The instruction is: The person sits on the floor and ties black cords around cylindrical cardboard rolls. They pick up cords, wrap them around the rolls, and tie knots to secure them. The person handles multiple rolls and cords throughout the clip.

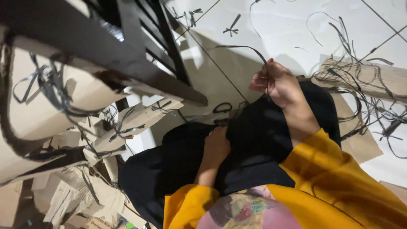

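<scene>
My right hand (275, 82) is raised over the floor and pinches a thin black strip (248, 48) that curves up and to the left. My left hand (216, 146) rests curled on the black cloth (254, 131) spread over my lap and grips a fold of it. Both arms wear yellow sleeves (335, 178). A pair of black-handled scissors (222, 108) lies on the floor just beyond my left hand, partly hidden by the cloth.
A dark wooden chair frame (140, 51) stands at the upper left. Cardboard pieces (135, 121) tangled with black strips pile up at the left. More cardboard (373, 78) and loose black strips (360, 46) lie on the white tiled floor (237, 72) at the right.
</scene>
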